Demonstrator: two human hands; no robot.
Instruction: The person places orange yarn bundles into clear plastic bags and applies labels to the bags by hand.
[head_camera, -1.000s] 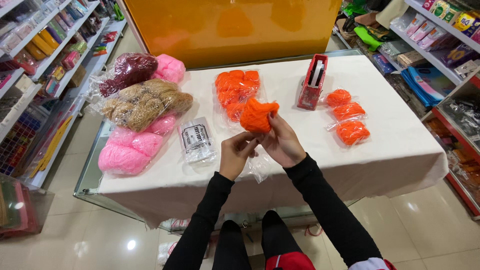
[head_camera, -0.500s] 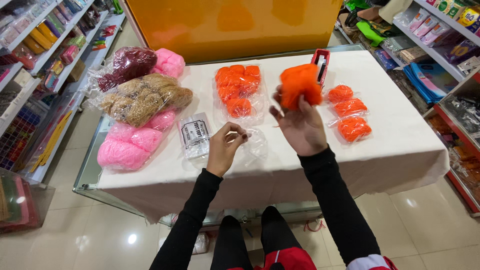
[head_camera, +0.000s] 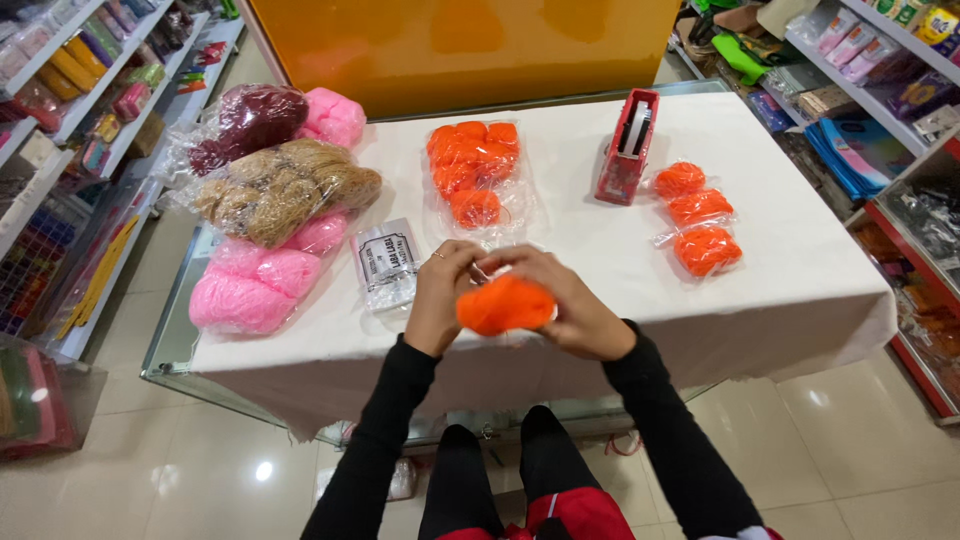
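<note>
White tablecloth (head_camera: 560, 250) lies beneath both hands, left (head_camera: 440, 295) and right (head_camera: 570, 305), cupping a fuzzy orange yarn ball (head_camera: 503, 305).

Shop interior. Counter (head_camera: 800, 300) under white cloth, glass edge showing below hem at front and left. Behind counter, big glossy orange panel (head_camera: 470, 45) fills far side. Floor (head_camera: 200, 470) of pale beige polished tiles, lamp glare spots on it. Left wall: slanted white shelves (head_camera: 70, 60) packed with small coloured goods. Right wall: more shelves (head_camera: 880, 60), red-framed rack (head_camera: 925, 270) lower down. Light even, bright, from overhead.
</note>
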